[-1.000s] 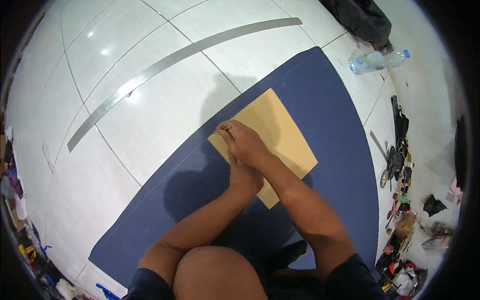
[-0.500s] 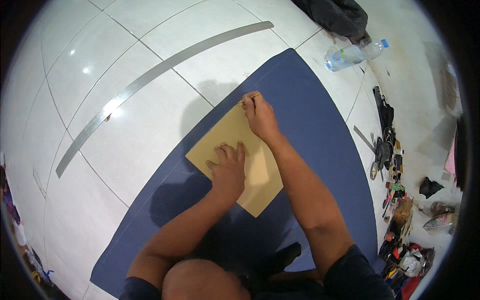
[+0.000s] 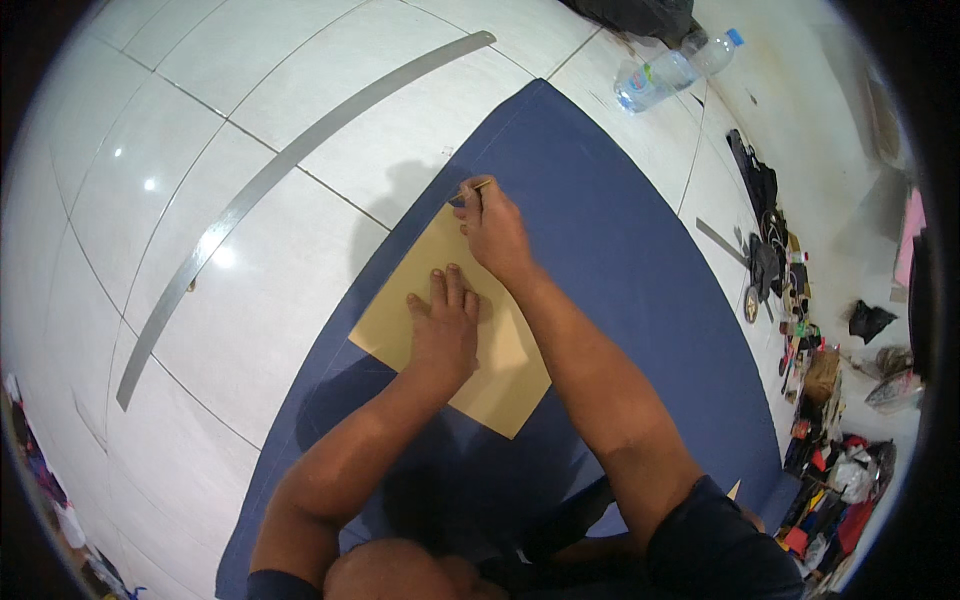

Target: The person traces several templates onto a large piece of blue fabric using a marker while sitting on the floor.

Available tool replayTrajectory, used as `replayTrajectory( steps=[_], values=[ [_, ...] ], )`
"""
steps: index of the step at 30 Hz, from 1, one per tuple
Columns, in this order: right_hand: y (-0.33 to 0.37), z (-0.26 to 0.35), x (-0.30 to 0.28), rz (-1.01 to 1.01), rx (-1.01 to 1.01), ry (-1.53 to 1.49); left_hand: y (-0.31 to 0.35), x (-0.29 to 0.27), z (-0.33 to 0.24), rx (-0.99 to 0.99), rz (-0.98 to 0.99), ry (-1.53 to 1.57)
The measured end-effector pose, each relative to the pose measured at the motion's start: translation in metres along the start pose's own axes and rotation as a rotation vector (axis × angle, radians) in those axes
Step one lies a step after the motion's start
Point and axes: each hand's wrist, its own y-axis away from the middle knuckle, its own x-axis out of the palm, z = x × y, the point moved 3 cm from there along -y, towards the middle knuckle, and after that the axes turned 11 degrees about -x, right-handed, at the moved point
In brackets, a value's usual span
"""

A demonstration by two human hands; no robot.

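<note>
A tan card sheet (image 3: 505,400) with straight edges lies flat on a large piece of dark blue cloth (image 3: 620,250), close to the cloth's left edge. My left hand (image 3: 443,325) rests on the card with its palm down and fingers spread. At the card's far corner, my right hand (image 3: 490,220) pinches a thin yellowish pencil (image 3: 483,184), its tip by the card's edge. Faint pale lines run along the cloth's left edge.
A long grey metal ruler (image 3: 270,165) lies on the white tiled floor (image 3: 90,260), left of the cloth. A plastic bottle (image 3: 660,80) lies beyond the far corner near a black bag (image 3: 640,15). Assorted clutter (image 3: 830,470) lines the wall at the right.
The whole view has shifted, with the cloth's far corner now more to the left. My right hand stays at the card's far corner; the left hand's fingers have drawn closer together.
</note>
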Motion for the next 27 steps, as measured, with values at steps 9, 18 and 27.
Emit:
replayTrajectory(
  steps=[9, 18, 27],
  values=[
    [0.022, 0.002, -0.011, -0.066, -0.054, 0.055, -0.002, -0.007, -0.003, 0.039, 0.048, -0.011],
    [0.130, -0.022, -0.077, -0.202, 0.053, 0.127, -0.005, -0.018, -0.010, 0.057, 0.072, -0.108],
    [0.218, -0.059, -0.118, -0.421, 0.272, 0.052, -0.022, -0.028, -0.043, 0.351, 0.239, -0.316]
  ],
)
